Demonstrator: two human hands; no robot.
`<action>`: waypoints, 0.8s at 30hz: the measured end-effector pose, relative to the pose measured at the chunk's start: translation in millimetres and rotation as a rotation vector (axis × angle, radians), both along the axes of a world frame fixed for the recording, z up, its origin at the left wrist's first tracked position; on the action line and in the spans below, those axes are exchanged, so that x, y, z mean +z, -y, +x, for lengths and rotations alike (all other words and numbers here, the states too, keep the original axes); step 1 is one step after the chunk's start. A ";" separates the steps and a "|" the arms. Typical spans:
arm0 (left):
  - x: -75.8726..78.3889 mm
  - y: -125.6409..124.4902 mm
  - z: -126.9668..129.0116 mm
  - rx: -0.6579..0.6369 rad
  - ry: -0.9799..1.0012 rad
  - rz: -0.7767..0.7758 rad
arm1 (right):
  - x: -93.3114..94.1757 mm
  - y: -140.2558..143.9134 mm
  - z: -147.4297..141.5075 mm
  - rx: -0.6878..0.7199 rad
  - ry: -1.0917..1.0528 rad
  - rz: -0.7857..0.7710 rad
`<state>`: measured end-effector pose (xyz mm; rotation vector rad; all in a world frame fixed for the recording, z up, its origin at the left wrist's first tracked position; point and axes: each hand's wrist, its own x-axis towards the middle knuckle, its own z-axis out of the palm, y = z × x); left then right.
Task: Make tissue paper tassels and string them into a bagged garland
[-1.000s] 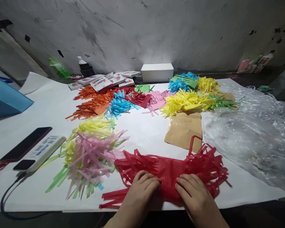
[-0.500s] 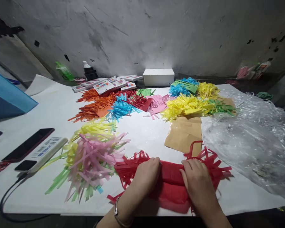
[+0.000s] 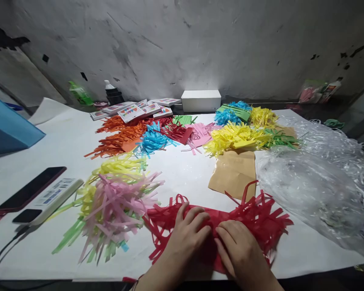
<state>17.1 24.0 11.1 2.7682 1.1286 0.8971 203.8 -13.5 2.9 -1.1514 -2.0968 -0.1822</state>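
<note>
A sheet of red tissue paper [image 3: 216, 211] with fringed strips at both ends lies near the table's front edge. My left hand [image 3: 190, 232] bends over its left half, fingers somewhat apart and tips pressed into the paper. Close beside it, my right hand [image 3: 238, 244] is closed on the middle of the sheet, fingers together. Part of the paper under both palms is hidden. Red strips fan out past each hand. To the left lies a loose heap of pink fringed tissue paper [image 3: 117, 202] over yellow and green pieces.
Fringed bundles in orange [image 3: 121, 137], blue [image 3: 154, 139] and yellow [image 3: 236, 135] lie further back, near flat printed boxes [image 3: 132, 113] and a white box [image 3: 201, 101]. A brown paper piece [image 3: 233, 169] and clear plastic bags [image 3: 309, 190] lie right. A phone [image 3: 33, 188] and a cabled white device [image 3: 50, 200] lie left.
My hands have come closer together over the red paper; the fold seen between them is now mostly covered. The left fingers have spread somewhat. The view has shifted slightly.
</note>
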 end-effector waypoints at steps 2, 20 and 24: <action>-6.1 3.2 -2.3 -0.059 0.013 -0.011 | -2.3 1.8 -1.2 0.008 0.043 0.009; -10.5 6.5 0.4 0.386 -0.249 -0.192 | -1.3 -10.6 4.3 -0.320 0.033 -0.297; -5.3 4.6 3.0 0.378 -0.280 -0.241 | 2.7 -9.6 4.9 -0.041 0.020 -0.202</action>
